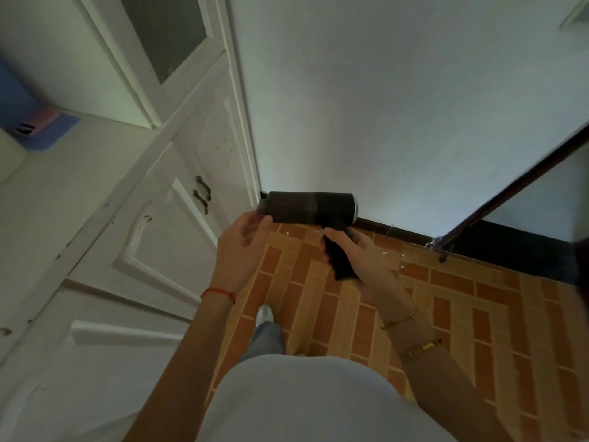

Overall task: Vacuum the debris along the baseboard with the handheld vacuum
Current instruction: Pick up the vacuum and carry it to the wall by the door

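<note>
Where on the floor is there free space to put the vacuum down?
Bare tiled floor lies right of the right hand, below the dark baseboard. Near the cabinet it is crowded: left hand, foot, debris by the baseboard.

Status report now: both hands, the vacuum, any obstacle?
Right hand grips vacuum handle. Left hand open, fingertips at nozzle end. Vacuum held above floor, white debris near dark baseboard. Leaning pole stands further right.

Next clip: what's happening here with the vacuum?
A person stands facing a wall, holding a black handheld vacuum in the air. The right hand grips its handle; the left hand touches the nozzle end with loosely spread fingers. Small white debris lies on the floor beside the dark baseboard. The vacuum is not yet down at the debris.
</note>
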`<state>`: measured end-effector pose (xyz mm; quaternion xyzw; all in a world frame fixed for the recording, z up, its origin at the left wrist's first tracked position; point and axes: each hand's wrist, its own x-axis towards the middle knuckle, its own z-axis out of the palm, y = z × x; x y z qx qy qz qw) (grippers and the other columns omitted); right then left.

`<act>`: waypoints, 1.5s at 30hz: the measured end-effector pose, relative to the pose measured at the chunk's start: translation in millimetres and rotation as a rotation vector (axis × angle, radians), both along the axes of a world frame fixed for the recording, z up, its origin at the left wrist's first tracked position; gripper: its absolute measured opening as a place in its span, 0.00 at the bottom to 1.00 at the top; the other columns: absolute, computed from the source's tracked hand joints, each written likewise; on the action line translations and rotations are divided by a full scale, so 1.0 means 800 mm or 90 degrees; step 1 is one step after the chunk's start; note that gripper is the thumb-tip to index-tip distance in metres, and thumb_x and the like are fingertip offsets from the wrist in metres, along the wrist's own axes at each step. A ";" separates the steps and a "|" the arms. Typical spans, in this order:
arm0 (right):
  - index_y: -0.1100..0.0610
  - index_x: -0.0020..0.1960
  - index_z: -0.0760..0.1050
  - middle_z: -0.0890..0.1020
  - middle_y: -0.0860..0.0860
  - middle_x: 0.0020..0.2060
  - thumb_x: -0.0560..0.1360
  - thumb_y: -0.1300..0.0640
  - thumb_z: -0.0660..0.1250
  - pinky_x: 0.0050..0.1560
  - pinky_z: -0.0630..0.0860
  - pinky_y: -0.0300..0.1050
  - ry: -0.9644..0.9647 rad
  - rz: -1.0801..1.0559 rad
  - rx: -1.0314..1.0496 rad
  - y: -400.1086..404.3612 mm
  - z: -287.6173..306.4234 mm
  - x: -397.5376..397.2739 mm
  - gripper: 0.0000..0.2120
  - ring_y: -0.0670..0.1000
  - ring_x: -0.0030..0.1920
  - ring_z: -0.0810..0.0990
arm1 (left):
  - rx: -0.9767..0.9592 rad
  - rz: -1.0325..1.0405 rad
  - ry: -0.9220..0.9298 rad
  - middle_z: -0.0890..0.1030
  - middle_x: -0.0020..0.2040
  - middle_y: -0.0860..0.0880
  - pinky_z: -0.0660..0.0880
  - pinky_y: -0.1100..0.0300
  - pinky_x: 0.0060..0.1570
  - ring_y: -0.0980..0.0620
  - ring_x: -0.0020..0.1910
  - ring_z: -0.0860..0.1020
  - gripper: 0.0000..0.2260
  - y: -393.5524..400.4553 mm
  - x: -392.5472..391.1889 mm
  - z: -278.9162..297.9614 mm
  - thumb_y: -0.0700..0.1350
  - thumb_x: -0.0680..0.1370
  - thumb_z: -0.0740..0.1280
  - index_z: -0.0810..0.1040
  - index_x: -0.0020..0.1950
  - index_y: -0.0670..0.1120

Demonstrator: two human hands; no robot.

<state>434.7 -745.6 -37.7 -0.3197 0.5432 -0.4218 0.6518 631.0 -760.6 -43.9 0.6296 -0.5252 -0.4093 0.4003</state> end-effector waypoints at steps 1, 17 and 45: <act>0.60 0.54 0.76 0.81 0.54 0.39 0.76 0.56 0.68 0.41 0.76 0.44 0.003 -0.005 0.007 -0.007 -0.003 -0.001 0.09 0.50 0.36 0.79 | 0.005 -0.006 0.003 0.79 0.48 0.61 0.68 0.83 0.41 0.77 0.44 0.76 0.12 -0.009 -0.001 -0.003 0.49 0.82 0.62 0.77 0.63 0.48; 0.60 0.58 0.74 0.82 0.52 0.40 0.77 0.53 0.68 0.44 0.77 0.43 0.037 -0.092 0.039 -0.222 -0.036 0.037 0.14 0.49 0.39 0.81 | 0.064 -0.060 0.055 0.83 0.53 0.53 0.78 0.61 0.53 0.59 0.53 0.81 0.17 -0.259 0.024 -0.031 0.55 0.81 0.63 0.77 0.64 0.47; 0.57 0.50 0.75 0.80 0.53 0.37 0.78 0.52 0.64 0.41 0.78 0.42 -0.190 -0.012 0.188 -0.443 -0.240 -0.036 0.08 0.50 0.38 0.79 | 0.240 0.014 0.194 0.84 0.55 0.47 0.80 0.55 0.54 0.52 0.54 0.83 0.20 -0.478 -0.045 -0.229 0.55 0.78 0.68 0.76 0.64 0.45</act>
